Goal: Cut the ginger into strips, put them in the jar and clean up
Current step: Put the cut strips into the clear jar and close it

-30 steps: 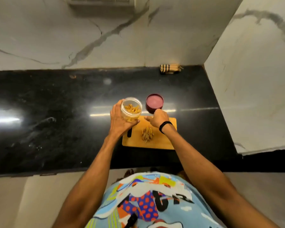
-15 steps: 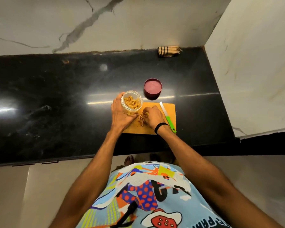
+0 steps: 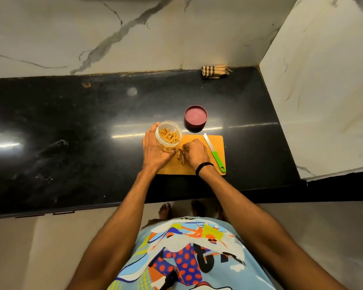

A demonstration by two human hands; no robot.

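Observation:
A clear jar [image 3: 169, 134] partly filled with ginger strips stands tilted at the left end of the wooden cutting board [image 3: 216, 143]. My left hand [image 3: 154, 150] grips the jar from the left side. A small heap of ginger strips [image 3: 181, 156] lies on the board between my hands. My right hand [image 3: 196, 152] is curled over that heap, fingers gathering the strips; its fingertips are hidden. A knife [image 3: 215, 152] with a green handle lies on the board to the right of my right hand. The jar's dark red lid [image 3: 195, 118] sits upside down on the counter behind the board.
The black stone counter [image 3: 71, 132] stretches far to the left. A folded checked cloth [image 3: 215, 71] lies at the back against the marble wall. A marble side wall [image 3: 323, 91] closes the right. The counter's front edge runs just below the board.
My right hand came back from the lid side and dropped onto the heap of strips, uncovering the knife on the board. My left hand kept holding the jar.

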